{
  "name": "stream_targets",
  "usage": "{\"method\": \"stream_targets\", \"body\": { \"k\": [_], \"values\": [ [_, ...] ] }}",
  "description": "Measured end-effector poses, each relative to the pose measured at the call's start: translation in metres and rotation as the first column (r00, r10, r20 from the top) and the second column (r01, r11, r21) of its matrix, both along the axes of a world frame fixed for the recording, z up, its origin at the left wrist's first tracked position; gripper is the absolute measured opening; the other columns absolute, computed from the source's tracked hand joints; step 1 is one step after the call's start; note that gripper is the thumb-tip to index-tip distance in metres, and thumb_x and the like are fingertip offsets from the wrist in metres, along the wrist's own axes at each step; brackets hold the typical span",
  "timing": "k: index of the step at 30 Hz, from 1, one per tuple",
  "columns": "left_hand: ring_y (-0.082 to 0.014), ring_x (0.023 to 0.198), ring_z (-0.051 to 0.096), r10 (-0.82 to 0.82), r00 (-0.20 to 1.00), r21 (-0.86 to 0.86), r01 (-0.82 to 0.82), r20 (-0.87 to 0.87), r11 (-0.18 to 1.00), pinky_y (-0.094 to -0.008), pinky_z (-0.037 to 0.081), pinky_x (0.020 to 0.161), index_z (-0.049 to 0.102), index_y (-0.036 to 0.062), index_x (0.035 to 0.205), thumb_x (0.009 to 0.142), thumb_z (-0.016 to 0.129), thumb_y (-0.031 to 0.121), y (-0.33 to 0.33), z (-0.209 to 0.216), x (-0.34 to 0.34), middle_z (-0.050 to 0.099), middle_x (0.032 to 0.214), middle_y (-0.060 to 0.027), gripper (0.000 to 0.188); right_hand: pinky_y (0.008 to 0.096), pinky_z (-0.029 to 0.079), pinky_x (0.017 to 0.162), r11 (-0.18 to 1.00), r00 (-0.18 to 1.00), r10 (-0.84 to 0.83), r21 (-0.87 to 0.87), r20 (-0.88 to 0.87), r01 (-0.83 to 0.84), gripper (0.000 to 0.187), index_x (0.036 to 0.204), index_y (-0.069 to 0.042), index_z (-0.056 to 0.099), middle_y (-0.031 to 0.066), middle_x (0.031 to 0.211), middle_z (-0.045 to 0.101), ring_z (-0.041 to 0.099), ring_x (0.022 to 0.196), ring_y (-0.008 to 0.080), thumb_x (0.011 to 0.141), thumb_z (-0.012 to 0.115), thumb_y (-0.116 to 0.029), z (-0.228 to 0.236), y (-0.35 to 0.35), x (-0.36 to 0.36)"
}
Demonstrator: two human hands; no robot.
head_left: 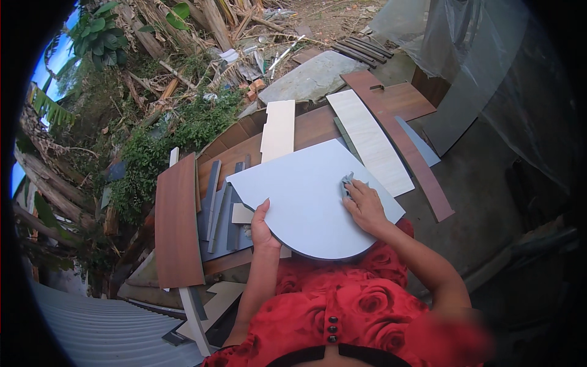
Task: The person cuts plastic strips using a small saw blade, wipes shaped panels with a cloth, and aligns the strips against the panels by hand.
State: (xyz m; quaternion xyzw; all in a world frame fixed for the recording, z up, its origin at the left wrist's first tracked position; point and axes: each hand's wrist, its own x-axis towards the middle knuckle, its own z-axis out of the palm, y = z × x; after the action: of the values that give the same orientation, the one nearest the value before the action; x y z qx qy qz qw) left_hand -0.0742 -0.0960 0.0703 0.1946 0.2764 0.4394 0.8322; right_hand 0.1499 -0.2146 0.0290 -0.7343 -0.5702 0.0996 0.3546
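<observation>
While the pale grey quarter-round laminated panel (302, 205) lies over a heap of offcuts, its footing looks unsure; the lines below set out what shows and what might slip.

Panel: flat, face up, just in front of the person's red rose-print dress (342, 306); its curved edge points toward the body, its straight edges away; it rests on brown wood-grain boards (177, 226) and narrow grey strips (217, 211), not on a level bench.

Left hand (262, 223): at the panel's left curved edge, thumb lying on the top face, fingers curled under the rim where they cannot be seen; it seems to steady the piece.

Right hand (365, 205): pressed on the panel near its right edge, fingers bunched on a small crumpled grey cloth (347, 181); closed on it, though how tightly cannot be told.

Tipping: pressure from the wiping hand falls near an edge that may overhang its support; the panel could rock or slide off the stack.

Fingers: those tucked beneath the rim could be pinched if the panel drops onto the strips.

Edges: cut laminate corners could scrape a wrist or snag the dress.

Neighbours: the cream plank (278, 129) and the pale wood-grain board (370, 140) lie loose behind; a shove might shift them.
</observation>
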Motion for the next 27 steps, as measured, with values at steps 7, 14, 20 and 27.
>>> {"method": "stream_targets", "body": {
  "k": [7, 14, 20, 27],
  "values": [
    [-0.0285, 0.108, 0.053, -0.025, 0.999, 0.005, 0.025, 0.030, 1.000, -0.0419, 0.042, 0.093, 0.044, -0.0004, 0.123, 0.089, 0.049, 0.025, -0.001, 0.001, 0.005, 0.053, 0.119, -0.0145, 0.043, 0.0404, 0.033, 0.098, 0.905, 0.919, 0.389, 0.165, 0.055, -0.393, 0.038, 0.117, -0.002, 0.054, 0.0180, 0.126, 0.047, 0.044, 0.117, 0.0330, 0.086, 0.053, -0.024, 0.045, -0.045, -0.046],
    [-0.0276, 0.099, 0.058, -0.037, 0.998, -0.086, 0.041, 0.050, 0.995, -0.0416, 0.047, 0.087, 0.049, -0.0008, 0.116, 0.084, 0.057, 0.019, -0.001, 0.002, 0.000, 0.058, 0.109, -0.0133, 0.038, 0.0388, 0.040, 0.082, 0.950, 0.968, -0.238, 0.225, 0.077, 0.216, 0.020, 0.098, -0.001, 0.060, 0.0142, 0.104, 0.057, 0.052, 0.094, 0.0298, 0.081, 0.056, -0.012, -0.039, -0.092, 0.051],
    [-0.0294, 0.094, 0.059, -0.046, 0.990, -0.213, 0.073, 0.131, 0.974, -0.0435, 0.048, 0.085, 0.050, -0.0041, 0.111, 0.081, 0.057, 0.014, -0.007, -0.002, -0.003, 0.059, 0.105, -0.0171, 0.036, 0.0259, 0.040, 0.059, 0.881, 0.752, -0.392, 0.020, -0.531, 0.473, 0.014, 0.083, 0.002, 0.057, 0.0027, 0.075, 0.055, 0.047, 0.065, 0.0105, 0.087, 0.052, -0.011, -0.078, -0.127, 0.065],
    [-0.0294, 0.095, 0.058, 0.087, 0.975, -0.265, -0.032, 0.202, 0.964, -0.0435, 0.046, 0.087, 0.050, -0.0035, 0.111, 0.081, 0.056, 0.014, -0.017, -0.004, -0.027, 0.059, 0.104, -0.0158, 0.035, 0.0233, 0.038, 0.053, 0.891, 0.619, -0.373, -0.081, -0.692, 0.447, 0.018, 0.069, -0.003, 0.051, -0.0012, 0.067, 0.052, 0.045, 0.060, 0.0063, 0.086, 0.053, -0.010, -0.076, -0.132, 0.038]
  ]
}}
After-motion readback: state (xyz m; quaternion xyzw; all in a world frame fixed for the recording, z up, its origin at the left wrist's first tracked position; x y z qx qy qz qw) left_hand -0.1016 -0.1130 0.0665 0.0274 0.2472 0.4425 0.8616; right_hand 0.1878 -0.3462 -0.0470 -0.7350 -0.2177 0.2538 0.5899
